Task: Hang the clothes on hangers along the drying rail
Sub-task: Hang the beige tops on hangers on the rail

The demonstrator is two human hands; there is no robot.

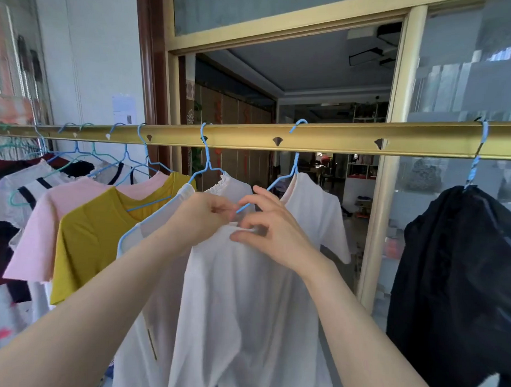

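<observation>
Here the fingers of the left hand (204, 216) curl on the shoulder of the white shirt (237, 295) and the right hand (268, 230) pinches a fold just beside them. The blue hanger (296, 161) rises between them to the drying rail (333, 138) above, so the cloth is best eased over the wire tip without unseating the hook. Counted: 1 rail; 1 frilled white top (228, 182) behind the fingers; 1 yellow top (85, 237) and 1 pink top (33, 238) leftward; 1 black garment (454, 273) well right; farther garments uncountable.
</observation>
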